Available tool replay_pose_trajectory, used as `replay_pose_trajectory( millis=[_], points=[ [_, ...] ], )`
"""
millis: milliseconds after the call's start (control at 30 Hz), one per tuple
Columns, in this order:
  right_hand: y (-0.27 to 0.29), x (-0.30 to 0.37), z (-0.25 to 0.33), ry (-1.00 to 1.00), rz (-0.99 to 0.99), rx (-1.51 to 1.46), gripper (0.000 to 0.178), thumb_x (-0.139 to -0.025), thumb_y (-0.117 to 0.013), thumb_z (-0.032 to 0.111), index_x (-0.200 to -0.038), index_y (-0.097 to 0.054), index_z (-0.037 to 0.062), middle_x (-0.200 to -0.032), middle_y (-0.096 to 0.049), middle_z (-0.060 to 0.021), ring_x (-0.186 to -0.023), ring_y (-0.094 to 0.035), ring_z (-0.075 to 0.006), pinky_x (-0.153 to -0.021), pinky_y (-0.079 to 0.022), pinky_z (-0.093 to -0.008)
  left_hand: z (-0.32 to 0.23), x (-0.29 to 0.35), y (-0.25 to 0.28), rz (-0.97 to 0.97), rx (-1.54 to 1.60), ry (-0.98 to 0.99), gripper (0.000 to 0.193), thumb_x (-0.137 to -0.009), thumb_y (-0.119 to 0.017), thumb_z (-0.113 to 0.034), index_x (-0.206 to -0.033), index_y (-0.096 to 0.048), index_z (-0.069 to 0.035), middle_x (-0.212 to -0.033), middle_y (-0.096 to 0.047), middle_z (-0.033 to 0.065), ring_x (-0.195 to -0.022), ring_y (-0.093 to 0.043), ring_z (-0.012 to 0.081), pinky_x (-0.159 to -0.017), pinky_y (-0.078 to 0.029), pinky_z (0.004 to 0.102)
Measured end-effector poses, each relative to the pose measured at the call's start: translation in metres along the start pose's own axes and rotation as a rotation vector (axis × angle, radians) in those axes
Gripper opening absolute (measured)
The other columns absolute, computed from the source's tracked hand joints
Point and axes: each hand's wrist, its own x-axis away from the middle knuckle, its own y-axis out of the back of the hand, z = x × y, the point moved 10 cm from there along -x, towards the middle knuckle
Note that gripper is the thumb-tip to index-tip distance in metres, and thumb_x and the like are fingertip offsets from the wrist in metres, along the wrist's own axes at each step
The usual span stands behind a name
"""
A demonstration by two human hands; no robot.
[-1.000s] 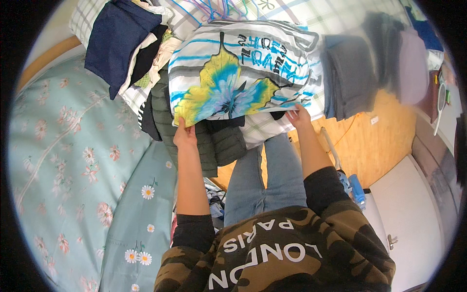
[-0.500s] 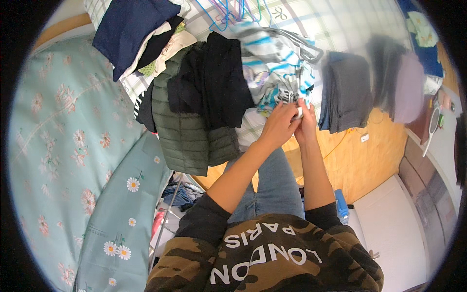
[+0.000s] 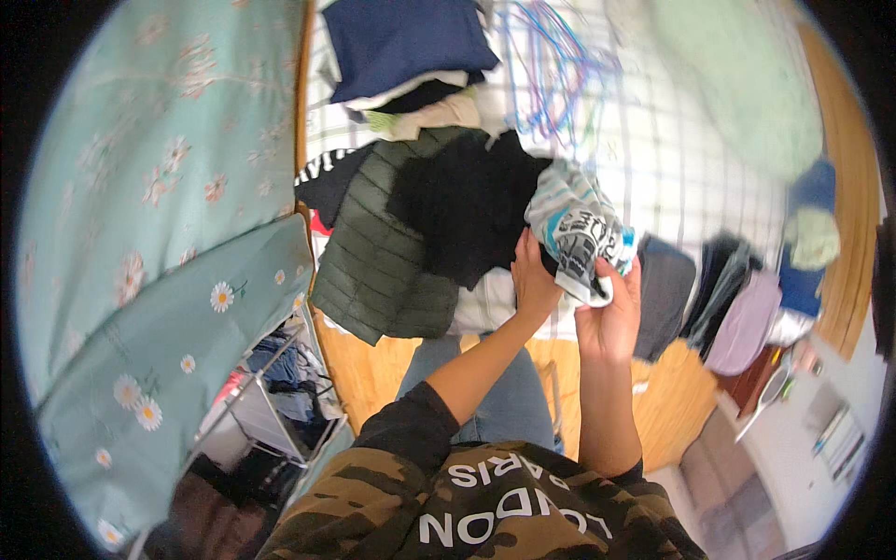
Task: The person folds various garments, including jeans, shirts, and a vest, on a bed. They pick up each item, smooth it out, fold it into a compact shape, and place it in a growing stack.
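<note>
Between my two hands is a white, grey and blue striped top [image 3: 581,219] with a dark print, bunched and partly raised off the bed. My left hand [image 3: 535,280] holds its left edge, with the fingertips partly hidden by the cloth. On the opposite side my right hand [image 3: 611,313] pinches the white lower edge, thumb on top. Just left of the top lies a black garment [image 3: 467,210], spread over a dark green quilted garment [image 3: 373,257].
Folded clothes with a navy piece on top [image 3: 406,47] lie at the far left of the bed. Coloured hangers [image 3: 560,75] are heaped beyond the top. Rightward are folded grey trousers [image 3: 665,285] and a lilac garment [image 3: 747,322]. A floral curtain [image 3: 168,187] hangs at left.
The striped top, spread out before, is now gathered and lifted into a smaller bundle. My hands have moved apart to either side of it. The view has turned and shifted.
</note>
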Motion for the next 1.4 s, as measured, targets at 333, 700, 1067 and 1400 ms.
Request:
replay_pose_trajectory(
  millis=[333, 700, 1067, 1400],
  points=[
    [-0.183, 0.015, 0.024, -0.144, 0.438, 0.132, 0.038, -0.081, -0.048, -0.002, -0.117, -0.039, 0.0013, -0.102, -0.052, -0.0108, -0.091, -0.056, -0.0197, -0.078, -0.050, -0.0320, -0.073, -0.074, 0.156, 0.335, 1.236, 0.351, 0.038, -0.089, -0.045, -0.035, -0.116, -0.049, -0.008, -0.118, -0.051, 0.0092, -0.105, -0.051, 0.0237, -0.087, -0.041, 0.0358],
    [-0.203, 0.014, 0.027, 0.088, 0.175, 0.441, 0.052, -0.078, -0.048, -0.006, -0.126, -0.034, 0.0062, -0.115, -0.049, -0.0135, -0.098, -0.054, -0.0212, -0.081, -0.048, -0.0321, -0.134, -0.109, 0.290, 0.242, 1.313, 0.335, 0.024, -0.085, -0.053, -0.020, -0.103, -0.056, -0.005, -0.100, -0.061, 0.0080, -0.091, -0.059, 0.0195, -0.079, -0.048, 0.0355],
    [-0.420, -0.093, 0.067, 0.334, 0.692, 0.481, 0.028, -0.083, -0.050, 0.009, -0.110, -0.050, 0.0015, -0.101, -0.056, -0.0128, -0.090, -0.055, -0.0207, -0.077, -0.047, -0.0332, -0.290, -0.280, 0.410, 0.391, 1.133, -0.191, 0.027, -0.092, -0.040, -0.020, -0.101, -0.052, 0.002, -0.096, -0.060, 0.0144, -0.085, -0.060, 0.0244, -0.079, -0.050, 0.0372],
    [-0.260, -0.152, -0.040, 0.115, 0.385, 0.759, 0.044, -0.078, -0.051, -0.005, -0.119, -0.049, 0.0102, -0.110, -0.053, -0.0124, -0.095, -0.055, -0.0210, -0.077, -0.048, -0.0344, -0.083, -0.230, 0.330, 0.210, 1.022, 0.377, 0.030, -0.084, -0.055, -0.019, -0.109, -0.050, -0.003, -0.103, -0.058, 0.0086, -0.091, -0.059, 0.0226, -0.079, -0.050, 0.0395]
  ],
)
